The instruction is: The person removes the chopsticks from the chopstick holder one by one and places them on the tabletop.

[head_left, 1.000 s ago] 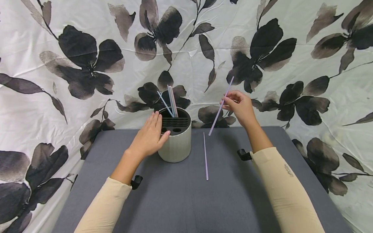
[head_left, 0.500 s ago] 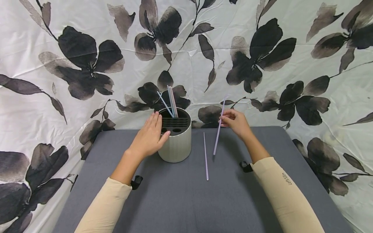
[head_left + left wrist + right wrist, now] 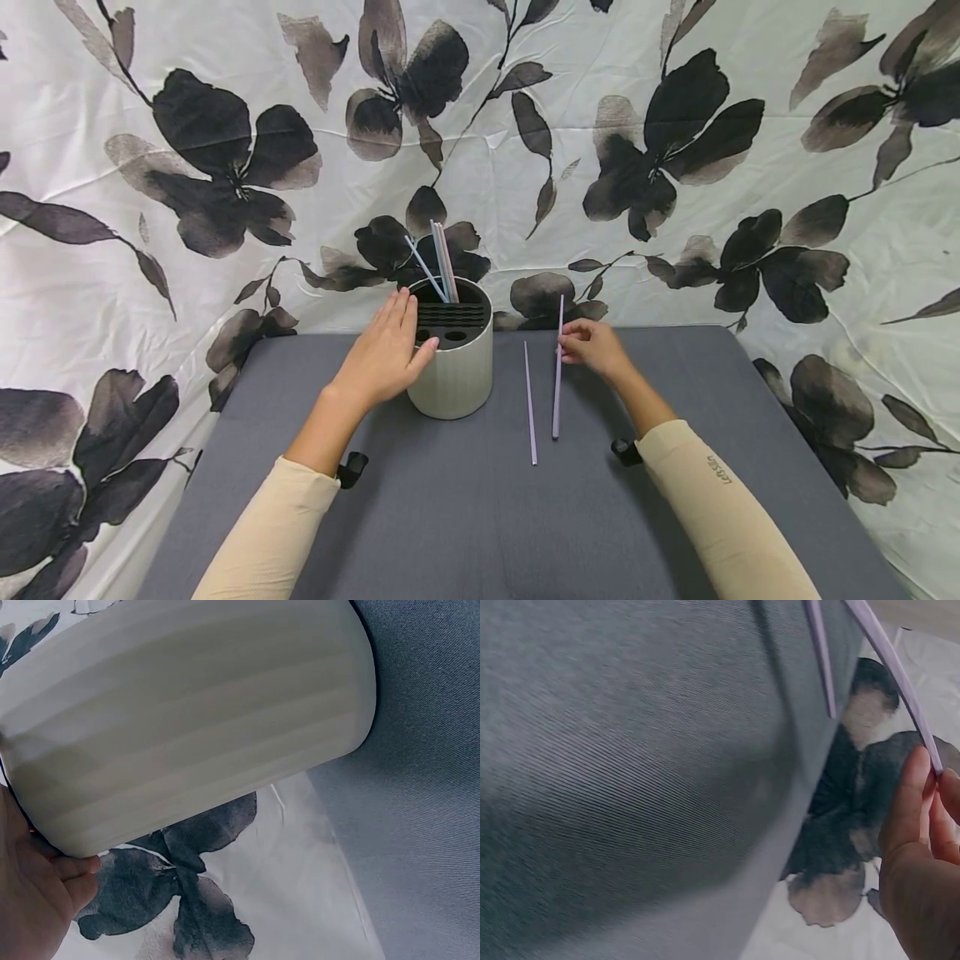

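My left hand point(image 3: 382, 354) rests with straight fingers on the left rim of a round cream holder point(image 3: 453, 385), thumb across its front. A black insert point(image 3: 455, 336) with slots and round holes fills the holder's top. Several pale blue and pink straws point(image 3: 446, 262) lean in its back opening. To the right, my right hand point(image 3: 592, 343) pinches a lilac straw point(image 3: 557, 400) near its middle, almost upright, its lower end close over the table. A second lilac straw point(image 3: 530, 408) lies between it and the holder. The right wrist view shows thumb and fingertips on the held straw point(image 3: 894, 666).
A grey cloth-covered table point(image 3: 480, 525) carries everything. Behind it hangs a white curtain point(image 3: 502, 167) with dark flowers, close to the table's back edge. Black straps with small mounts point(image 3: 352, 470) sit at both wrists.
My right hand has come down and slightly left with the lilac straw, which has turned from slanted to nearly upright. My left hand and the holder have stayed put.
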Tool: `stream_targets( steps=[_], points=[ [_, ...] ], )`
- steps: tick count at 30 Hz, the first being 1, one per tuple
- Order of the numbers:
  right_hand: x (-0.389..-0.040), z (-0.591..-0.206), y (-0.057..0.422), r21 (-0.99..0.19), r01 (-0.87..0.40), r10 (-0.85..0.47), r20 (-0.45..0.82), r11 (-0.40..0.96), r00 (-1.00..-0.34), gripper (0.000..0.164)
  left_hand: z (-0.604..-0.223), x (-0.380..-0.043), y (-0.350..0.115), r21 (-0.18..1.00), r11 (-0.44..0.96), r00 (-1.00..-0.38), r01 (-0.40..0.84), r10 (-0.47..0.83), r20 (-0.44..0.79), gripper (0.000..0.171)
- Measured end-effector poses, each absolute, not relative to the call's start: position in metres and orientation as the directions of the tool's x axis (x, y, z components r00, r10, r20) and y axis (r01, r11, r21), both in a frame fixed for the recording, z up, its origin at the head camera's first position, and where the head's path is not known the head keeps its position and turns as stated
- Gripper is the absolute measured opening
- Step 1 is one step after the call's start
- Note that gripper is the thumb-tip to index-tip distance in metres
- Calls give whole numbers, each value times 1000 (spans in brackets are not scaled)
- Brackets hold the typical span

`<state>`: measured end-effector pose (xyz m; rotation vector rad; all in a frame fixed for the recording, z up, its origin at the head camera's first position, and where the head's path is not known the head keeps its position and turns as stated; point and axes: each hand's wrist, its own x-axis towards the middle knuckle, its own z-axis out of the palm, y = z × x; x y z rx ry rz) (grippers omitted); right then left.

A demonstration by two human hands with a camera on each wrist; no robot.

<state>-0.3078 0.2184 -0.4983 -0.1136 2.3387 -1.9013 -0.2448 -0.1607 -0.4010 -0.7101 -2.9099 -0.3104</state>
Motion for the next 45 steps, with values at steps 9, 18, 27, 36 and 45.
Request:
stream_targets(
  steps=[9, 18, 27, 36, 45],
  points=[
    [-307, -521, 213, -972, 116, -138, -146, 207, -980, 29, -400, -246, -162, 175, 875, -890, 451, 427, 157, 82],
    [-308, -534, 204, -953, 190, -89, -216, 236, -972, 28, -402, -248, -161, 167, 875, -888, 453, 428, 167, 82],
    [-307, -536, 195, -903, 233, -35, -263, 361, -964, 23, -402, -249, -161, 173, 875, -888, 453, 425, 176, 81],
    [-302, -534, 194, -891, 183, -62, -228, 416, -972, 8, -402, -249, -160, 180, 877, -893, 445, 420, 161, 81],
    [-307, -538, 192, -807, 163, -19, -211, 568, -977, 13, -403, -249, -159, 179, 878, -894, 443, 417, 167, 82]
  ],
)
